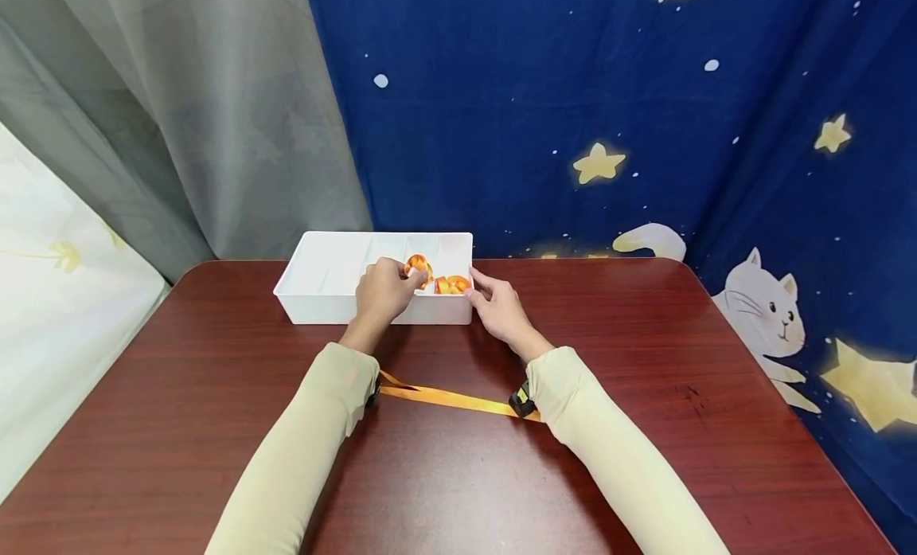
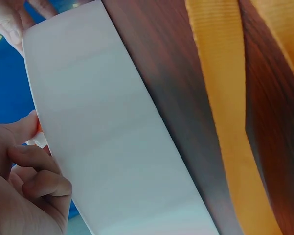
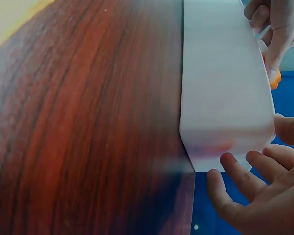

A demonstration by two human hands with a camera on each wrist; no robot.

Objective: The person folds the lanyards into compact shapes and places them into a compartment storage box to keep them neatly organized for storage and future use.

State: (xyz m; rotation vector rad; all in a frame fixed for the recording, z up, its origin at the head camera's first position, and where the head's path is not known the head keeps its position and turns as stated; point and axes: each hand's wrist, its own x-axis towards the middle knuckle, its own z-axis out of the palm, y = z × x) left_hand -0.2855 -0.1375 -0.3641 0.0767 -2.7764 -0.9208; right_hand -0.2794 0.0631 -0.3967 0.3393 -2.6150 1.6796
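A white divided box (image 1: 337, 308) stands near the far edge of the brown table. My left hand (image 1: 383, 291) reaches over its front rim and pinches a glossy orange ring-shaped piece (image 1: 418, 262) between thumb and fingertips; in the left wrist view most of that piece is hidden behind the box wall. More orange pieces (image 1: 452, 284) lie in the compartment at the box's right end. At that right end, my right hand (image 1: 500, 306) holds the corner, its thumb at the rim and its fingers spread along the end wall, as the right wrist view shows.
A flat orange strap (image 1: 451, 398) lies across the table between the forearms, in front of the box. Black devices (image 1: 523, 400) are worn at the wrists. Behind the table hang a grey curtain (image 1: 258, 125) and a blue star-patterned curtain (image 1: 487, 125).
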